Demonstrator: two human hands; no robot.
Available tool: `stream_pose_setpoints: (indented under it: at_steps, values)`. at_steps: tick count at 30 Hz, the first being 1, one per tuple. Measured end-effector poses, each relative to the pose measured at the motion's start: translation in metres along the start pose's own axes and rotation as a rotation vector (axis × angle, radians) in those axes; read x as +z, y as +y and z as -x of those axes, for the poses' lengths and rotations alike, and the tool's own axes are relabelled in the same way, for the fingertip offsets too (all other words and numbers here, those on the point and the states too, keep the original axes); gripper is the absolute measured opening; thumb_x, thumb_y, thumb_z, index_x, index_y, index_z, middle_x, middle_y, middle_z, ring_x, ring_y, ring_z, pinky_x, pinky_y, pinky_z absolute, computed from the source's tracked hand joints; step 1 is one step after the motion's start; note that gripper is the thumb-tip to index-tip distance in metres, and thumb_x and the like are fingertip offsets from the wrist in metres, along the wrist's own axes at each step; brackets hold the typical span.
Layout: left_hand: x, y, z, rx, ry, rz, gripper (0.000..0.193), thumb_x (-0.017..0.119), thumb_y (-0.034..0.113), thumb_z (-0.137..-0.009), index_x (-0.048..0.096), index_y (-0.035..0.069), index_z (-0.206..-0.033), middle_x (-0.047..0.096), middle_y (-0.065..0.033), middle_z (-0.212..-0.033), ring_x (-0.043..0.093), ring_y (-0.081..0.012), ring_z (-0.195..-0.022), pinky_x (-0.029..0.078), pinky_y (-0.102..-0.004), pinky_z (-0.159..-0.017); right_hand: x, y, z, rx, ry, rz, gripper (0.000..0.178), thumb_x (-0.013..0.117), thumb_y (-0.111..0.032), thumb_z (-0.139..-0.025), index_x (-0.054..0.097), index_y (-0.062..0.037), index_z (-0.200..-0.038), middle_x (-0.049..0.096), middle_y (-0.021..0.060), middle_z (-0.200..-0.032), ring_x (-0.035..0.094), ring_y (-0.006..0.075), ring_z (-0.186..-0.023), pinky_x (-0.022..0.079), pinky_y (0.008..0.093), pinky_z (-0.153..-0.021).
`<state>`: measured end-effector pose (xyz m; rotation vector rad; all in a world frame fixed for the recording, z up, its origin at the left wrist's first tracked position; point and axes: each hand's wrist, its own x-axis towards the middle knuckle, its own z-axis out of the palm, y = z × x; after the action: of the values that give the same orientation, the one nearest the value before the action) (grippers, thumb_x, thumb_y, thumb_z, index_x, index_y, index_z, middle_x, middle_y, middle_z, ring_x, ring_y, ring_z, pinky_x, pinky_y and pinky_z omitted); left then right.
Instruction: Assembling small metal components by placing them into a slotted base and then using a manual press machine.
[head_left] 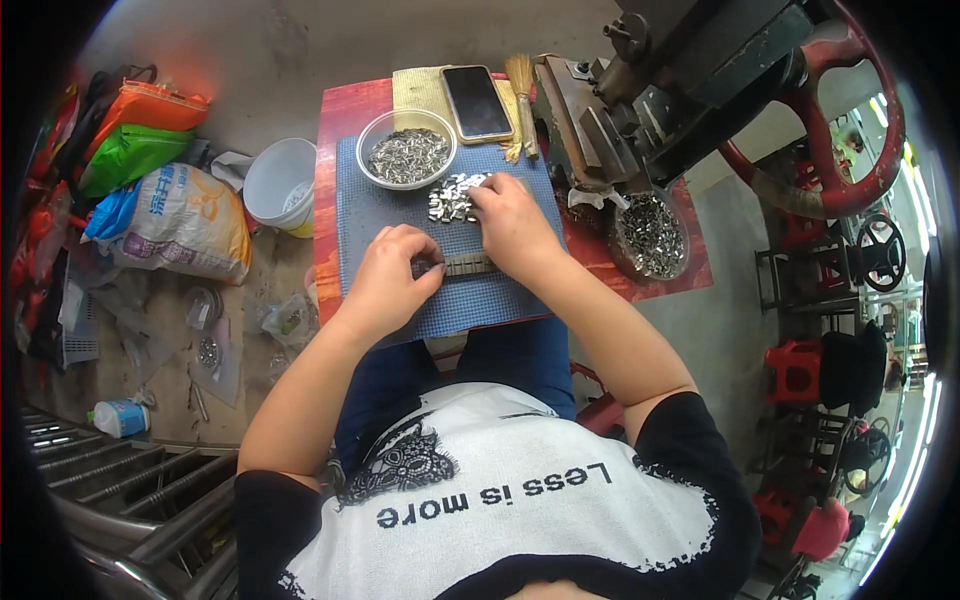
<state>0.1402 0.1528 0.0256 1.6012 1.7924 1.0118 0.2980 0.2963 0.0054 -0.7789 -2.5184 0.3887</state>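
My left hand (388, 272) is closed around the left end of a narrow slotted metal bar (470, 264), which lies crosswise on a blue textured mat (395, 318). Beyond the bar is a loose pile of small shiny metal pieces (450, 204). My right hand (512, 222) reaches over to the pile's right side with its fingers bent together and touching the pieces. Whatever sits between those fingertips is hidden. A clear round bowl (364, 150) full of small metal parts stands behind the pile.
A phone (477, 102) and a small straw brush (521, 95) lie at the back. To the right stands a machine press with a red handwheel (822, 165), beside a container of metal pieces (652, 238). A white bucket (280, 185) and sacks (185, 215) are at left.
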Motion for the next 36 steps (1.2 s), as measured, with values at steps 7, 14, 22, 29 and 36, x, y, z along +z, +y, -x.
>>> stream_pose_setpoints:
  at_steps: [7,14,22,29,36]
  values:
    - [-0.003,0.000,-0.003,-0.041,-0.028,-0.035,0.012,0.071,0.009,-0.079,0.071,0.001,-0.087,0.065,-0.0142,-0.095,0.059,-0.0319,-0.100,0.048,-0.0404,-0.090,0.014,-0.029,-0.011,-0.113,-0.009,-0.111,0.019,0.066,-0.002,-0.082,0.070,-0.0017,-0.100,0.064,0.0162,-0.099,0.060,0.0355,-0.098,0.051,0.0421,-0.087]
    - [-0.008,-0.001,0.000,-0.013,-0.053,-0.064,0.013,0.072,0.010,-0.079,0.071,0.001,-0.089,0.066,-0.0145,-0.090,0.062,-0.0317,-0.093,0.050,-0.0411,-0.084,0.007,-0.019,-0.009,-0.127,0.009,-0.095,0.012,0.073,-0.009,-0.081,0.071,-0.0035,-0.092,0.065,0.0114,-0.098,0.058,0.0332,-0.097,0.049,0.0419,-0.087]
    - [-0.011,-0.003,-0.001,-0.047,-0.053,-0.032,0.017,0.070,0.004,-0.083,0.072,-0.002,-0.099,0.070,-0.0140,-0.096,0.069,-0.0270,-0.084,0.054,-0.0338,-0.077,-0.021,0.026,-0.021,0.049,0.142,-0.004,0.012,0.068,-0.012,-0.088,0.072,-0.0018,-0.095,0.067,0.0151,-0.097,0.066,0.0364,-0.091,0.053,0.0422,-0.081]
    - [-0.006,-0.025,-0.031,-0.066,0.295,-0.086,0.014,0.068,0.008,-0.087,0.072,0.003,-0.100,0.066,-0.0161,-0.091,0.066,-0.0338,-0.086,0.052,-0.0415,-0.079,-0.014,0.042,-0.026,0.106,0.071,0.143,0.009,0.068,-0.009,-0.085,0.071,-0.0027,-0.091,0.066,0.0170,-0.096,0.065,0.0383,-0.091,0.054,0.0443,-0.082]
    - [-0.002,-0.031,-0.031,-0.060,0.274,-0.219,0.012,0.070,0.009,-0.085,0.070,0.003,-0.096,0.065,-0.0163,-0.095,0.064,-0.0380,-0.092,0.051,-0.0458,-0.082,-0.044,0.010,-0.004,-0.010,-0.171,-0.287,0.012,0.072,-0.008,-0.080,0.070,-0.0012,-0.090,0.067,0.0120,-0.094,0.066,0.0264,-0.087,0.054,0.0350,-0.081]
